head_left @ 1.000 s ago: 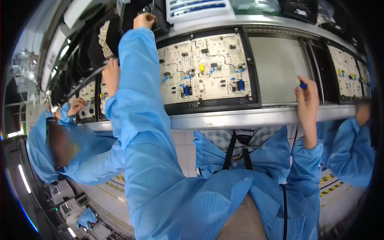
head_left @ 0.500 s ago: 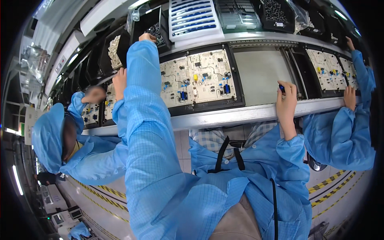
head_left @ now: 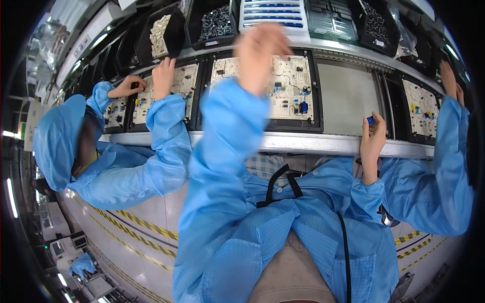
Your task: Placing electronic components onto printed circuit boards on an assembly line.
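Observation:
My left hand (head_left: 260, 55) is smeared by motion above the circuit board panel (head_left: 290, 78) in its black frame. Its fingers are too blurred to show whether they hold anything. At the front rail, my right hand (head_left: 373, 144) pinches a small blue component (head_left: 370, 120) between thumb and fingers. A similar blue part (head_left: 303, 107) stands at the lower right of the board. Part of the board is hidden behind my left hand and sleeve.
Black bins of small dark parts (head_left: 214, 24) and pale parts (head_left: 160, 35) line the back, with a white tray of blue components (head_left: 273, 17). A grey plate (head_left: 348, 96) lies right of the board. Co-workers' hands (head_left: 163, 78) work on both sides.
My left hand has left the back bin of dark parts and come right, over the board. My right hand still holds the blue component, now more visible. The view has shifted.

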Available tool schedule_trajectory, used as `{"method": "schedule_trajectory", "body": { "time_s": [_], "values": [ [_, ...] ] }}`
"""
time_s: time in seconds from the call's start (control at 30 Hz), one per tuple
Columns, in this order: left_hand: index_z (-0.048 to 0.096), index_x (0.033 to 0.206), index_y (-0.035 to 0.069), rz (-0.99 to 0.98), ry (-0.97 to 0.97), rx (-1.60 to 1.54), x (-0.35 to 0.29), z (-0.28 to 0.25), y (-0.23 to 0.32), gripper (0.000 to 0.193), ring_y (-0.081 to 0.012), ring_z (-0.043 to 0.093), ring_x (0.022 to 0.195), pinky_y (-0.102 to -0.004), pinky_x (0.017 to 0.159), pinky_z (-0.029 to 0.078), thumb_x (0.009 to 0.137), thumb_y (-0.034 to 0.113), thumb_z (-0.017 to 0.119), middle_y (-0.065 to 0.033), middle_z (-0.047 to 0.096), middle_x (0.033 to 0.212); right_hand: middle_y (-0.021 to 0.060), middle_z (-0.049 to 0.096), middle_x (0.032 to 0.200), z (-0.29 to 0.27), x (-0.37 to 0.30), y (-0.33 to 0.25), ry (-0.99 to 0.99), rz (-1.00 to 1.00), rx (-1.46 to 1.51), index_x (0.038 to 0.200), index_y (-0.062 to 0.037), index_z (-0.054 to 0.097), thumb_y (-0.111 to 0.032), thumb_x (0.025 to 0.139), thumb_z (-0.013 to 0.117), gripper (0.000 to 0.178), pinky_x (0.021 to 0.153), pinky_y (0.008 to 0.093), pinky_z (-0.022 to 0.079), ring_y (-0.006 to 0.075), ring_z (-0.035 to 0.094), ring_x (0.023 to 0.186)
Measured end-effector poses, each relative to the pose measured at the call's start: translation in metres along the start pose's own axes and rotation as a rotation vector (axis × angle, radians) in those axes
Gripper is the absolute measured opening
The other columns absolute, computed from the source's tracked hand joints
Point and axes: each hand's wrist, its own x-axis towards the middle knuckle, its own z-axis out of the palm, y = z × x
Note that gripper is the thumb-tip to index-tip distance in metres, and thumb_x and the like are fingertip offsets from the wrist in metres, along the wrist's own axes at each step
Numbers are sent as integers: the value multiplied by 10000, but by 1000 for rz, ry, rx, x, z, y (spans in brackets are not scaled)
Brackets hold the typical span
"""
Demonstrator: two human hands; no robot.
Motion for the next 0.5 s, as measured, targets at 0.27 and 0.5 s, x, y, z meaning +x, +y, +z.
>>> {"method": "schedule_trajectory", "body": {
  "time_s": [0.27, 0.5],
  "values": [
    [650, 985, -19, -530, -409, -181, -88, 123, -82, 228, -107, 620, 816, -236, 767, 518, 772, -2, 728, -72, 658, 902, 76, 625, 994, -45, 24, 29, 25, -20, 20, 1113, -20, 594, -128, 889, 630, 251, 778, 277, 462, 147, 577, 845],
    [713, 935, 23, -480, -557, -102, -73, 198, -149, 274, -113, 633, 757, -236, 709, 522, 682, 76, 804, -70, 665, 826, 137, 641, 904, -92, 61, 114, -112, -91, -522, 1063, -81, 654, -218, 834, 679, 268, 778, 372, 462, 282, 585, 824]
  ]
}}
